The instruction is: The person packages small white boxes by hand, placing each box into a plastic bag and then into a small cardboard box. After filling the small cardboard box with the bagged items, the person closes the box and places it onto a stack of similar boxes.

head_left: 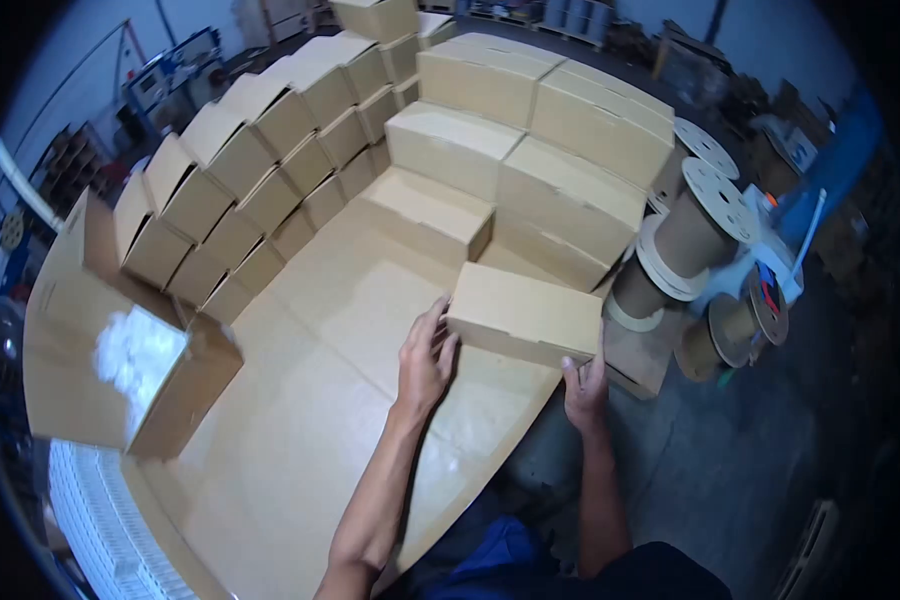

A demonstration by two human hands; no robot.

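Note:
A long closed cardboard box [526, 312] is held between my two hands, over the right edge of the cardboard-covered table [310, 420]. My left hand [427, 355] grips its left end, with fingers along the side and the thumb at the near corner. At the opposite end, my right hand [585, 388] presses the near right corner, thumb up on the front face. Just beyond it lies another long box [432, 205], beside a stepped stack of the same boxes [570, 195].
Rows of smaller cartons [245, 160] with partly raised lids line the left and back. An open carton [185, 390] with white plastic bags [142, 350] stands at the left. Large spools [705, 225] crowd the floor past the table's right edge.

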